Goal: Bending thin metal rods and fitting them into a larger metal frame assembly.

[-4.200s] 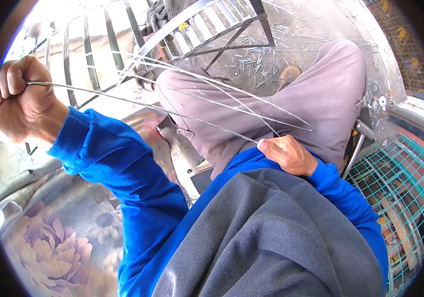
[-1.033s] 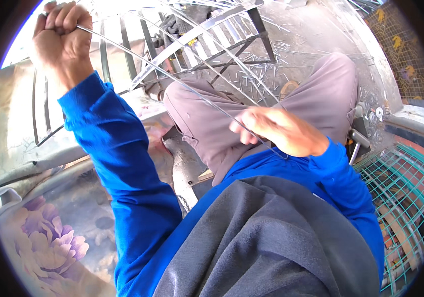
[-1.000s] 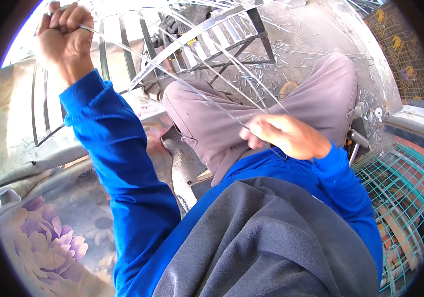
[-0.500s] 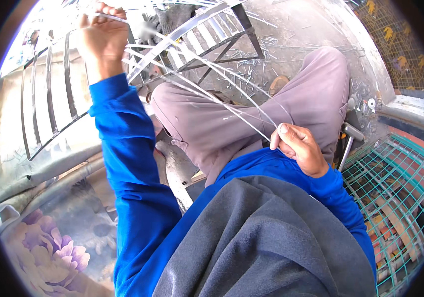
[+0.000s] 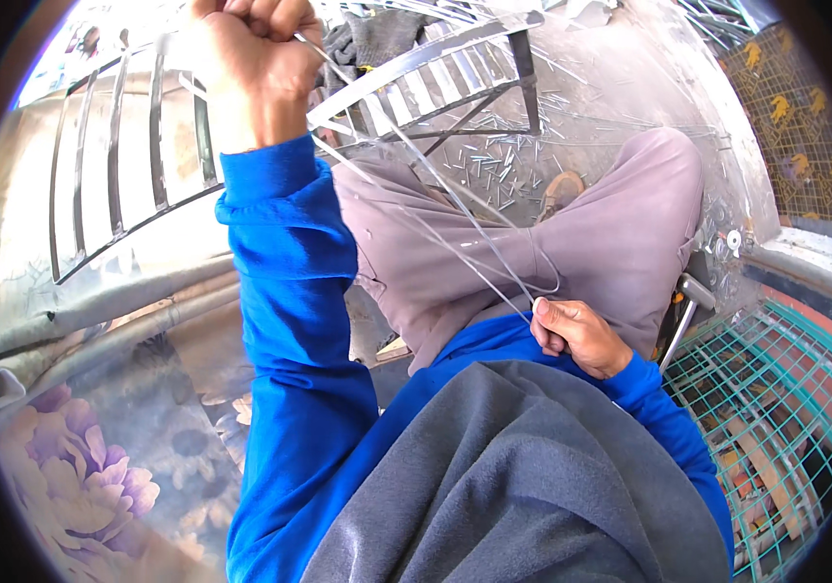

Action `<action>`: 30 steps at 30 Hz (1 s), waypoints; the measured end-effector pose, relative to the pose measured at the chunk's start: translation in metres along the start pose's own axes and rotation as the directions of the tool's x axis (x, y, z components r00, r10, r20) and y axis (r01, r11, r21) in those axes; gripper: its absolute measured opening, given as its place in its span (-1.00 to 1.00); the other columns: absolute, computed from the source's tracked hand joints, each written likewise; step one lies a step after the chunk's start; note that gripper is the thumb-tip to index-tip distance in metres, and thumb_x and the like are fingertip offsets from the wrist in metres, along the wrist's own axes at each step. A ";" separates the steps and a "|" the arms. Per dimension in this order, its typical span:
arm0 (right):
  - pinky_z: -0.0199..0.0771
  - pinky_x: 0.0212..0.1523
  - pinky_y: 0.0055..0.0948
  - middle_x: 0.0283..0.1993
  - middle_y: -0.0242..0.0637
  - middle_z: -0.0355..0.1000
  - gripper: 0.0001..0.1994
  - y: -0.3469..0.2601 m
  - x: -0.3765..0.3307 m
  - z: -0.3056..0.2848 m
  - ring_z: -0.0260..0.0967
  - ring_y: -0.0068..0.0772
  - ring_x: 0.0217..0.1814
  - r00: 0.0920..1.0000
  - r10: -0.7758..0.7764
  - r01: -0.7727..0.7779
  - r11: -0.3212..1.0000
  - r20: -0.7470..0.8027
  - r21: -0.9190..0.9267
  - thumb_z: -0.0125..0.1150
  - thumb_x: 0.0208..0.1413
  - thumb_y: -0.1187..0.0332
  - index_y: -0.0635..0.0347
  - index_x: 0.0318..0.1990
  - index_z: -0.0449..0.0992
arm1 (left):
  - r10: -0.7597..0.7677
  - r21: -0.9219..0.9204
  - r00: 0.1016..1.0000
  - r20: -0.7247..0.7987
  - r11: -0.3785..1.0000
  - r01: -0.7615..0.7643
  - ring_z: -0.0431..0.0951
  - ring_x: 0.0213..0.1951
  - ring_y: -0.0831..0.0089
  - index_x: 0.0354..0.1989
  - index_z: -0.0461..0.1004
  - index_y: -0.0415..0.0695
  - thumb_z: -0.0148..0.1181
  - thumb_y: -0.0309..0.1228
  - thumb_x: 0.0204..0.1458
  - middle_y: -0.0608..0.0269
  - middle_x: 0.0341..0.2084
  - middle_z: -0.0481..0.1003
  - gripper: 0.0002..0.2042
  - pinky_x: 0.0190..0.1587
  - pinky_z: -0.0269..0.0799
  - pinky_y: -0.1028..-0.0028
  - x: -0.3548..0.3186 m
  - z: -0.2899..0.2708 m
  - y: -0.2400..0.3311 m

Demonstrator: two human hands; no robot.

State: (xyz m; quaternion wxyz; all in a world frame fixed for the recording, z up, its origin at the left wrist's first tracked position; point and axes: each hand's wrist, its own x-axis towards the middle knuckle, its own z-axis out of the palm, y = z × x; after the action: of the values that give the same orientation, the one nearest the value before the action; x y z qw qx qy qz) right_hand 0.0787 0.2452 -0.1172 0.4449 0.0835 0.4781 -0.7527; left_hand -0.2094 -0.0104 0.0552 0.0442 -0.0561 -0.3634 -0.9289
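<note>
Wire strands, thin and pale grey, stretch in a loose bundle from the far left of the scene down to the near right, crossing above the person's lap. At the far end the left hand is raised and closed in a tight fist around them; the strands come out from the right side of that fist, between the curled fingers, and fan apart slightly as they run downward. At the near end the right hand rests against the lap with its fingers folded in, thumb pressed toward the forefinger, and the strands meet at that pinch, just at the top left of the hand. One strand bows outward in a loop to the right before it reaches the fingertips. Whether every strand passes inside the right fist cannot be told.

Below the wire lie the person's bent legs in mauve trousers, and both arms wear bright blue sleeves over a grey garment that fills the near middle. Beyond the knees, on the far side, stands a metal rack of flat slats, with short cut wire pieces scattered on the grey floor just beside it. A curved slatted metal frame sits at the far left. A green wire mesh cage lies at the near right, and a floral patterned sheet covers the near left.
</note>
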 end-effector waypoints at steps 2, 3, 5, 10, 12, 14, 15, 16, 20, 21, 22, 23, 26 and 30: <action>0.15 -0.37 -0.58 -0.54 -0.50 0.20 -0.44 -0.001 0.000 -0.001 0.09 -0.64 -0.46 0.999 0.044 -0.044 0.999 -0.024 0.001 -0.02 0.38 -0.13 0.18 -0.50 0.42 | 0.054 0.002 0.998 -0.010 0.999 -0.054 -0.01 -0.71 0.70 -0.22 0.36 -0.11 -0.07 -0.33 0.37 0.55 -0.69 0.03 -0.84 -0.75 -0.11 0.65 -0.006 0.012 -0.003; 0.15 -0.37 -0.58 -0.54 -0.50 0.20 -0.44 -0.001 -0.001 -0.001 0.09 -0.64 -0.46 0.999 0.043 -0.043 0.999 -0.004 -0.009 -0.02 0.38 -0.13 0.18 -0.50 0.42 | 0.065 0.073 0.996 -0.058 0.995 -0.061 -0.04 -0.72 0.71 -0.20 0.36 -0.11 -0.07 -0.33 0.38 0.57 -0.70 0.01 -0.85 -0.75 -0.12 0.66 -0.007 0.017 -0.003; 0.15 -0.38 -0.56 -0.55 -0.50 0.19 -0.43 -0.003 -0.001 0.000 0.08 -0.64 -0.46 0.999 0.045 -0.044 0.997 0.015 -0.062 -0.02 0.37 -0.14 0.19 -0.50 0.43 | -0.023 -0.024 0.972 0.232 0.999 0.029 -0.06 -0.73 0.73 -0.20 0.35 -0.11 -0.07 -0.33 0.38 0.59 -0.71 -0.02 -0.86 -0.76 -0.14 0.67 -0.009 0.023 -0.001; 0.15 -0.36 -0.54 -0.54 -0.47 0.22 -0.43 -0.008 -0.001 0.001 0.07 -0.62 -0.45 0.999 0.029 -0.022 0.986 0.041 -0.167 -0.03 0.38 -0.13 0.18 -0.50 0.42 | -0.171 -0.167 0.983 0.072 0.969 0.181 -0.07 -0.73 0.72 -0.19 0.37 -0.07 -0.03 -0.29 0.36 0.59 -0.71 -0.05 -0.86 -0.75 -0.16 0.66 -0.010 0.026 -0.001; 0.15 -0.36 -0.54 -0.53 -0.47 0.23 -0.44 -0.008 0.000 0.001 0.08 -0.62 -0.45 0.997 0.053 -0.044 0.987 0.051 -0.154 -0.03 0.38 -0.12 0.18 -0.50 0.41 | -0.018 0.074 0.995 0.094 0.997 0.011 -0.07 -0.72 0.71 -0.15 0.39 -0.08 -0.02 -0.27 0.36 0.58 -0.70 -0.05 -0.84 -0.73 -0.15 0.65 -0.009 0.026 -0.005; 0.15 -0.36 -0.54 -0.51 -0.47 0.24 -0.46 -0.008 0.000 0.001 0.08 -0.61 -0.45 0.996 0.075 -0.069 0.992 0.045 -0.109 -0.02 0.39 -0.09 0.19 -0.49 0.41 | -0.163 -0.116 0.984 0.077 0.978 0.172 -0.06 -0.71 0.71 -0.11 0.40 -0.09 -0.02 -0.26 0.35 0.57 -0.70 -0.05 -0.82 -0.72 -0.15 0.65 -0.009 0.027 -0.005; 0.15 -0.36 -0.54 -0.51 -0.47 0.24 -0.46 -0.008 0.001 0.001 0.08 -0.61 -0.45 0.995 0.078 -0.071 0.990 0.056 -0.120 -0.02 0.39 -0.09 0.19 -0.49 0.41 | -0.037 0.070 0.998 0.049 0.997 0.033 -0.06 -0.71 0.71 -0.10 0.40 -0.10 -0.01 -0.25 0.35 0.57 -0.69 -0.05 -0.81 -0.72 -0.15 0.65 -0.009 0.028 -0.010; 0.15 -0.36 -0.54 -0.52 -0.47 0.24 -0.46 -0.007 0.001 0.002 0.08 -0.61 -0.45 0.996 0.081 -0.075 0.990 0.043 -0.120 -0.02 0.39 -0.09 0.19 -0.49 0.41 | -0.031 0.070 0.998 0.048 0.997 0.028 -0.06 -0.71 0.71 -0.10 0.40 -0.10 -0.01 -0.25 0.35 0.57 -0.69 -0.05 -0.81 -0.72 -0.15 0.65 -0.008 0.028 -0.010; 0.15 -0.36 -0.54 -0.52 -0.47 0.23 -0.45 -0.006 0.001 0.003 0.09 -0.62 -0.44 0.996 0.090 -0.087 0.986 0.012 -0.144 -0.02 0.39 -0.10 0.19 -0.49 0.40 | -0.053 0.084 0.998 0.025 0.995 0.051 -0.05 -0.70 0.70 -0.06 0.40 -0.12 -0.02 -0.23 0.35 0.56 -0.69 -0.03 -0.78 -0.70 -0.14 0.63 -0.009 0.027 -0.013; 0.15 -0.36 -0.54 -0.52 -0.47 0.23 -0.45 -0.006 0.002 0.003 0.09 -0.62 -0.44 0.996 0.088 -0.083 0.985 0.024 -0.149 -0.02 0.39 -0.10 0.19 -0.49 0.40 | -0.064 0.097 0.997 0.037 0.993 0.061 -0.05 -0.69 0.70 -0.06 0.40 -0.13 -0.03 -0.23 0.36 0.56 -0.69 -0.03 -0.77 -0.69 -0.14 0.62 -0.008 0.027 -0.014; 0.15 -0.36 -0.54 -0.53 -0.47 0.23 -0.45 -0.006 0.002 0.002 0.10 -0.62 -0.44 0.995 0.091 -0.086 0.984 0.030 -0.155 -0.02 0.39 -0.10 0.19 -0.49 0.41 | -0.062 0.098 0.997 0.036 0.993 0.058 -0.05 -0.69 0.70 -0.06 0.40 -0.13 -0.03 -0.23 0.36 0.56 -0.69 -0.03 -0.77 -0.69 -0.14 0.62 -0.008 0.026 -0.014; 0.16 -0.36 -0.54 -0.53 -0.47 0.23 -0.45 -0.006 0.002 0.002 0.10 -0.62 -0.43 0.994 0.102 -0.096 0.983 0.029 -0.159 -0.02 0.39 -0.11 0.20 -0.49 0.41 | -0.071 0.102 0.996 0.055 0.993 0.065 -0.04 -0.69 0.69 -0.05 0.41 -0.13 -0.04 -0.22 0.36 0.56 -0.68 -0.03 -0.76 -0.69 -0.14 0.62 -0.007 0.026 -0.015; 0.17 -0.35 -0.55 -0.52 -0.47 0.25 -0.44 -0.004 0.002 0.001 0.12 -0.63 -0.43 0.995 0.096 -0.090 0.986 0.032 -0.141 -0.03 0.38 -0.12 0.19 -0.49 0.42 | -0.074 0.120 0.993 0.094 0.991 0.063 -0.02 -0.68 0.69 -0.05 0.41 -0.13 -0.05 -0.21 0.37 0.57 -0.68 0.01 -0.75 -0.68 -0.11 0.62 -0.004 0.024 -0.017; 0.18 -0.33 -0.55 -0.52 -0.46 0.23 -0.46 0.002 0.004 0.004 0.10 -0.61 -0.44 0.999 0.025 -0.027 0.994 -0.024 -0.104 -0.05 0.40 -0.09 0.18 -0.46 0.41 | 0.001 0.258 1.000 0.017 0.966 -0.005 0.09 -0.64 0.67 -0.01 0.43 -0.13 -0.04 -0.18 0.37 0.51 -0.63 0.16 -0.72 -0.61 0.06 0.62 0.000 0.018 -0.015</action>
State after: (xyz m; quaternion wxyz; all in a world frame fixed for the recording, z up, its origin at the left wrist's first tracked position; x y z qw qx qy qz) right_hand 0.0788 0.2393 -0.1191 0.4529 0.0749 0.5205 -0.7200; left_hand -0.2097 0.0131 0.0583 0.0495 -0.0583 -0.4813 -0.8732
